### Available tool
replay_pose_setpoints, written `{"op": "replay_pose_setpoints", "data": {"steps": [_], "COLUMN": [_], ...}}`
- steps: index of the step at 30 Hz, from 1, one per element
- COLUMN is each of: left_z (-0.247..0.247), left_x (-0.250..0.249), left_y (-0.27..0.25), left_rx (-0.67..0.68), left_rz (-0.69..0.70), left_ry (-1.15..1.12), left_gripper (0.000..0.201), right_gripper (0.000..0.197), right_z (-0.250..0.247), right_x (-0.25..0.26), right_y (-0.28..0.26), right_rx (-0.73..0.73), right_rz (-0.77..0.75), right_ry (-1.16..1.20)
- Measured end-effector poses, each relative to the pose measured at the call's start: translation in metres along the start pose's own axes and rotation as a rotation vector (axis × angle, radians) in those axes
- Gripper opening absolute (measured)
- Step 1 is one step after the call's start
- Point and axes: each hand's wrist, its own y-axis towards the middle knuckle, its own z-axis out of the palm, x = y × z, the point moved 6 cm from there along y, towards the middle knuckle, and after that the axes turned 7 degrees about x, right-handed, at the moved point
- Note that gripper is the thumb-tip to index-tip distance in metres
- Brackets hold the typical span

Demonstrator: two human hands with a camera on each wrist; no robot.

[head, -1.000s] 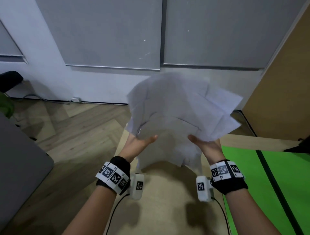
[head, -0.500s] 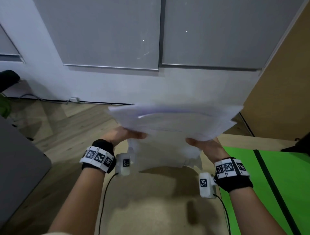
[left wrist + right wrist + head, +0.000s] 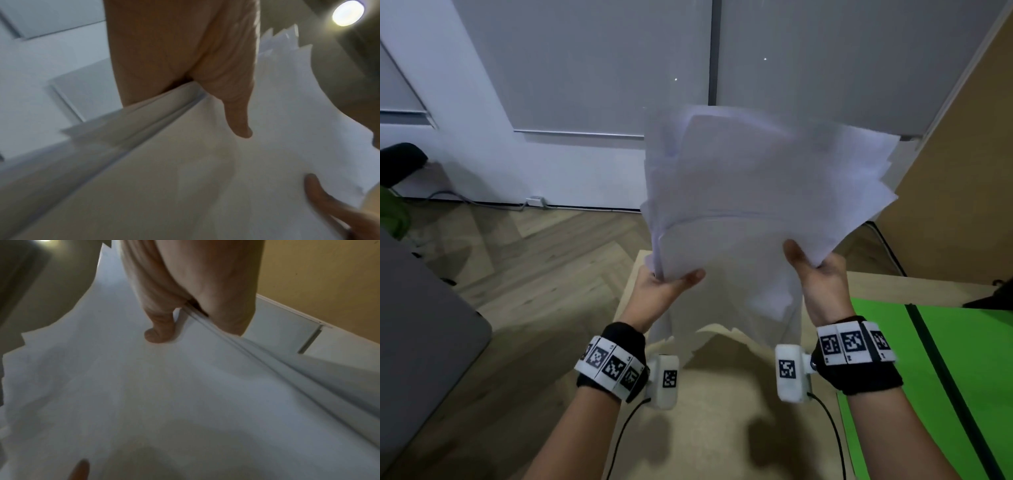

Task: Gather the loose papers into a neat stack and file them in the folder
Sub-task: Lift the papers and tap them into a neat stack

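An uneven stack of white papers point(image 3: 756, 192) stands upright in the air above the table, its corners fanned out at the top right. My left hand point(image 3: 664, 289) grips the stack's left edge, thumb on the near face. My right hand point(image 3: 813, 270) grips the right edge the same way. In the left wrist view the thumb presses on the papers point(image 3: 185, 178). The right wrist view shows my thumb on the sheets point(image 3: 164, 394) too. The stack's lower edge hangs ragged just above the table. No folder is in view.
A pale wooden table point(image 3: 722, 428) lies below the hands. A green mat point(image 3: 945, 377) with a dark stripe covers its right side. A grey surface point(image 3: 417, 325) sits at the left. White wall and grey panels stand ahead, a wooden partition point(image 3: 962, 171) at the right.
The stack went from upright to tipped flat and is now swung back upright, both hands still gripping its sides. The sheets look more aligned than a second ago.
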Motion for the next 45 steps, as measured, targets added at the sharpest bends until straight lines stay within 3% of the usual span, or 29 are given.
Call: {"op": "replay_pose_setpoints", "data": {"steps": [2,5,9,13,16,20,23,25,28,30,33,37,40,42,45], "left_z": [0.0,0.005,0.0,0.001,0.0,-0.003,0.001,0.004,0.003,0.005,0.014,0.034,0.032,0.028,0.022], "left_x": [0.009,0.019,0.017,0.01,0.008,0.012,0.017,0.016,0.01,0.009,0.008,-0.003,-0.017,-0.022,-0.02], "left_y": [-0.003,-0.006,-0.002,0.003,0.006,0.001,-0.005,-0.008,-0.012,-0.015,-0.018,-0.021,-0.018,-0.016,-0.015], "left_rx": [0.008,0.058,-0.001,0.029,0.011,-0.023,0.023,0.024,-0.026,-0.028,-0.053,-0.092,-0.172,-0.177,-0.25], "left_rz": [-0.013,-0.063,-0.034,0.008,0.01,0.011,-0.016,0.001,0.038,0.038,0.062,0.09,0.107,0.108,0.115], "left_ry": [0.006,0.032,-0.009,-0.019,-0.061,-0.084,-0.054,-0.049,-0.118,-0.136,-0.111,-0.033,-0.076,-0.079,-0.076], "left_gripper": [0.033,0.025,0.023,0.023,0.023,0.052,0.026,0.026,0.027,0.025,0.023,0.024,0.019,0.005,0.053], "right_gripper": [0.014,0.038,0.025,0.047,0.016,0.004,0.007,0.004,0.048,0.063,0.039,0.016,0.012,0.012,0.012], "right_z": [-0.001,-0.002,-0.009,-0.01,-0.012,-0.02,-0.018,-0.011,-0.011,-0.017,-0.023,-0.014,-0.008,-0.009,-0.008], "right_x": [-0.008,-0.041,-0.058,-0.06,-0.064,-0.068,-0.064,-0.055,-0.054,-0.062,-0.074,-0.064,-0.047,-0.044,-0.048], "right_y": [-0.006,-0.019,-0.02,-0.017,-0.013,-0.01,-0.013,-0.013,-0.013,-0.017,-0.025,-0.023,-0.02,-0.021,-0.025], "right_rx": [0.075,0.16,0.088,0.152,0.127,0.025,-0.026,0.046,0.197,0.247,0.19,0.025,-0.015,-0.002,0.005], "right_rz": [0.052,0.187,0.235,0.258,0.267,0.246,0.246,0.23,0.236,0.284,0.327,0.257,0.154,0.124,0.176], "right_ry": [0.019,-0.072,-0.086,-0.117,-0.112,-0.161,-0.078,0.001,0.105,0.075,-0.069,-0.13,-0.084,-0.081,-0.068]}}
